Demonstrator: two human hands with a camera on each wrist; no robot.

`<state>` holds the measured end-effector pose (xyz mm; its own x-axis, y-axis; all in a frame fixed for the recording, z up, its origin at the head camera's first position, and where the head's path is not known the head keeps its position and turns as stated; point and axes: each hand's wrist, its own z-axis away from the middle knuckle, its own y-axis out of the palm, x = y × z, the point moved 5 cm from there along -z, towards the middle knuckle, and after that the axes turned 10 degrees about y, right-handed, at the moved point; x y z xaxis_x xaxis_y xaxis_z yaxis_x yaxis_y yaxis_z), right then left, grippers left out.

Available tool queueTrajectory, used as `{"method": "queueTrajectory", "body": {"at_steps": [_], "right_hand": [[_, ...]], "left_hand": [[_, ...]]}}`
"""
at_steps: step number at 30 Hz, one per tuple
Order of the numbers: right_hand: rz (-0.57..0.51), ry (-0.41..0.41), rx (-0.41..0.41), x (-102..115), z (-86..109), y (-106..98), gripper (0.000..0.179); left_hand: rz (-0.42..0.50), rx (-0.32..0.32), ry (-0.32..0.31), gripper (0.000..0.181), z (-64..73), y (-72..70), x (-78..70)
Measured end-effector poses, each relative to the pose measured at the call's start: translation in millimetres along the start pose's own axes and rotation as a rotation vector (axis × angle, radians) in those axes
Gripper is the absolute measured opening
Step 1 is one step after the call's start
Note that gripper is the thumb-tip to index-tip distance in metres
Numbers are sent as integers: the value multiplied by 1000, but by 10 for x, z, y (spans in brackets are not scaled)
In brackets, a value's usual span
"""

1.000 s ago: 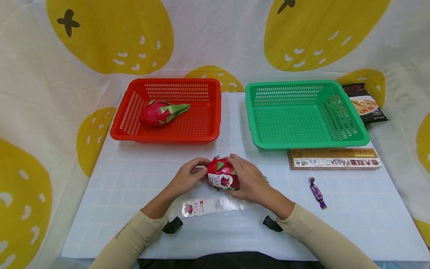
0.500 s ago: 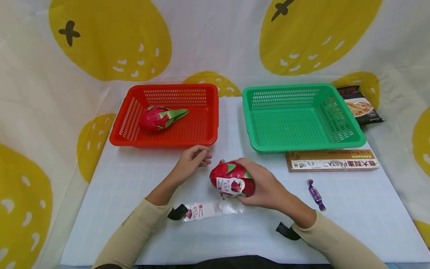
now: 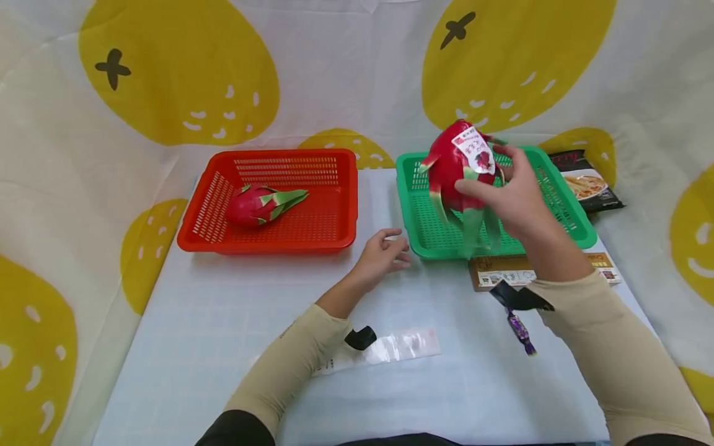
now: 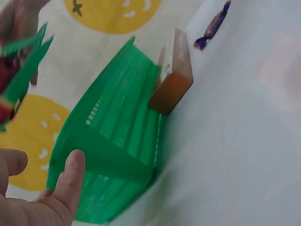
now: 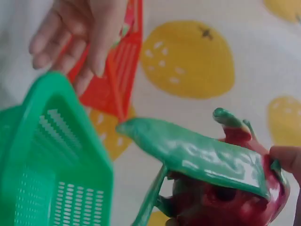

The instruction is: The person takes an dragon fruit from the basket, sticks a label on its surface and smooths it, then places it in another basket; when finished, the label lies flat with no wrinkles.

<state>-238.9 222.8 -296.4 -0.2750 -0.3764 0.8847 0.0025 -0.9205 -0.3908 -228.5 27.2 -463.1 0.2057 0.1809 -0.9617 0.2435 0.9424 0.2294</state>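
Observation:
My right hand (image 3: 521,195) grips a dragon fruit (image 3: 449,167) with a white label (image 3: 474,148) on its skin. In the head view the fruit is held up over the green basket (image 3: 435,244), its green leaf tips pointing down. Close up in the right wrist view, a long green leaf (image 5: 197,150) crosses the fruit. My left hand (image 3: 380,260) holds nothing; its loosely bent fingers are close to the green basket's near left corner. A second dragon fruit (image 3: 251,207) lies in the red basket (image 3: 284,246) on the left.
A clear plastic strip (image 3: 401,347) lies on the white table, partly under my left sleeve. Right of it is a purple wrapped candy (image 3: 520,331). A pasta box (image 3: 491,272) sits before the green basket, and a black food packet (image 3: 586,179) leans behind its right side.
My right hand has lifted the labelled dragon fruit from the table's middle up and right, over the green basket. My left hand let go of it and moved right.

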Motion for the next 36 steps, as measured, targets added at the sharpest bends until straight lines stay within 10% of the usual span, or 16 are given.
{"method": "queueTrajectory", "body": {"at_steps": [14, 36], "right_hand": [[255, 329, 24, -318, -1098, 344, 116], [598, 449, 165, -611, -1435, 523, 121]], "left_hand": [[159, -118, 5, 38, -92, 196, 102], [113, -80, -32, 35, -78, 153, 107]]}}
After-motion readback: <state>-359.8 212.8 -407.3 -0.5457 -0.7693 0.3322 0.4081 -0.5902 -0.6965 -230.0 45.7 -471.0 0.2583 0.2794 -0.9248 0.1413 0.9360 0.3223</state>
